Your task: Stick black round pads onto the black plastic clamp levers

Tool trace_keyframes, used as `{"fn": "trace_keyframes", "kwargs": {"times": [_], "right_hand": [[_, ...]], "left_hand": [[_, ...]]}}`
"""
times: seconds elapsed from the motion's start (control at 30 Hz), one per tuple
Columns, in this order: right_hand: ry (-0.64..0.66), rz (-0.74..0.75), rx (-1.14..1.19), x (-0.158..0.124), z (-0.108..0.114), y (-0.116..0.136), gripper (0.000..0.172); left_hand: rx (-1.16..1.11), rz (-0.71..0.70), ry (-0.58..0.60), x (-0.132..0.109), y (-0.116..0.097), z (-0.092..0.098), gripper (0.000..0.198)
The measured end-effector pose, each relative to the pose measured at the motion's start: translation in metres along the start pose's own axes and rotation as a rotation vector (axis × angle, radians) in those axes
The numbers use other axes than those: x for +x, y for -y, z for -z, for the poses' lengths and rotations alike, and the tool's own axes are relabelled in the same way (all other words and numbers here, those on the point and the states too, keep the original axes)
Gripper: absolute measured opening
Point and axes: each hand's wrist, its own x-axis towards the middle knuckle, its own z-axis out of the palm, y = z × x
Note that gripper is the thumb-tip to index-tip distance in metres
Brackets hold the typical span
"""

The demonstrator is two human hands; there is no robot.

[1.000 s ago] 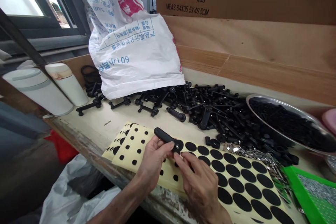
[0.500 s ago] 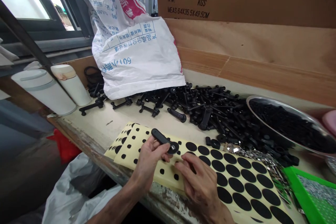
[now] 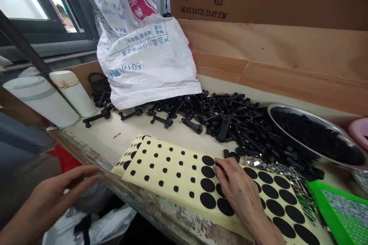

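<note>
My left hand point(image 3: 61, 191) is at the lower left, off the table's edge, with its fingers stretched out and nothing between them. Below it, a black elongated piece point(image 3: 83, 226) shows against a white bag point(image 3: 113, 218); its exact kind is unclear. My right hand point(image 3: 240, 189) rests over a yellow sheet of black stickers point(image 3: 169, 162). Its fingers are bent, with the fingertips close together at the upper round stickers. Whatever they grip is hidden behind them. Small rounded-square stickers fill the sheet's left part, larger round ones the right.
A heap of black crank handles point(image 3: 224, 118) lies behind the sheet, under a white printed sack point(image 3: 152, 65). To the right are a metal bowl point(image 3: 270, 113) of black parts, metal clips point(image 3: 276, 172) and a green tray point(image 3: 324, 203). Two white bottles point(image 3: 43, 99) stand left.
My left hand has moved left and down off the table, and the black crank handle has left it. My right hand has shifted right and up to the round stickers.
</note>
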Motion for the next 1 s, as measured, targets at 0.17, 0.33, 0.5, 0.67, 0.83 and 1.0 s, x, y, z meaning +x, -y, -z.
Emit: {"fn": "trace_keyframes", "kwargs": {"times": [0.17, 0.33, 0.5, 0.67, 0.83, 1.0], "right_hand": [[-0.041, -0.037, -0.047, 0.011, -0.010, 0.011, 0.023], [-0.082, -0.069, 0.052, 0.010, -0.018, 0.012, 0.019], [-0.128, 0.000, 0.074, 0.005, -0.024, 0.013, 0.025], [-0.083, -0.084, 0.182, 0.007, -0.021, 0.016, 0.015], [-0.076, -0.130, 0.313, 0.007, -0.020, 0.013, 0.009], [-0.084, -0.107, 0.322, 0.004, -0.020, 0.015, 0.012]], "left_hand": [[-0.014, -0.487, 0.178, 0.028, -0.115, -0.088, 0.023], [0.229, -0.729, 0.291, 0.041, -0.172, -0.157, 0.032], [0.302, -0.789, 0.226, 0.043, -0.156, -0.174, 0.035], [0.317, -0.797, 0.238, 0.042, -0.157, -0.172, 0.034], [0.338, -0.797, 0.233, 0.043, -0.159, -0.170, 0.032], [0.352, -0.817, 0.230, 0.045, -0.161, -0.167, 0.033]]}}
